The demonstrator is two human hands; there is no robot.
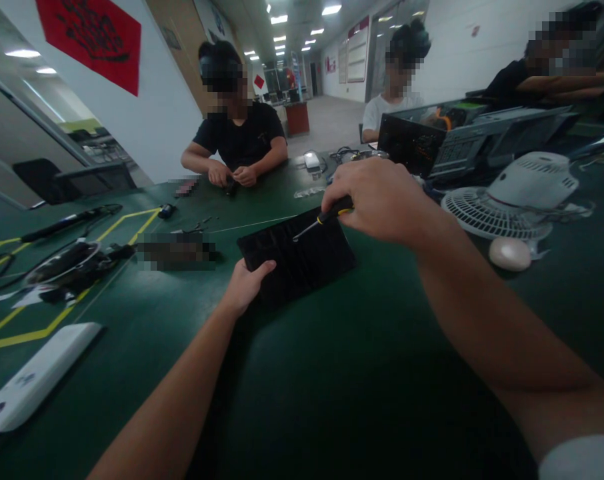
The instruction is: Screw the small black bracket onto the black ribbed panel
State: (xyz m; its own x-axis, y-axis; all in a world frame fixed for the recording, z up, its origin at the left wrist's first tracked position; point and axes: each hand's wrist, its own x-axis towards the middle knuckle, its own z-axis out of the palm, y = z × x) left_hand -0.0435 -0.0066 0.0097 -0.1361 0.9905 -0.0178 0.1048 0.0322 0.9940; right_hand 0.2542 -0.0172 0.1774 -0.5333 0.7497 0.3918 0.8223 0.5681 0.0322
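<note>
A flat black rectangular panel [327,257] with ridges lies tilted in front of me at the middle of the table. My left hand [245,283] grips its left edge, thumb on top and the other fingers mostly hidden beneath. A screwdriver [336,209] with a black and yellow handle is held by my right hand [377,197], fingers closed round the handle. Its metal shaft slants down to the left, and the tip is at the panel's upper middle. Whether the tip touches a screw is too small to tell.
Past the panel, a person [237,133] handles a small dark thing. To the right are a white fan [527,187], a pale mouse-shaped object [510,254] and an opened metal computer case [502,140]. Cables [72,260] and a long white device [42,373] lie left on the green table [332,387].
</note>
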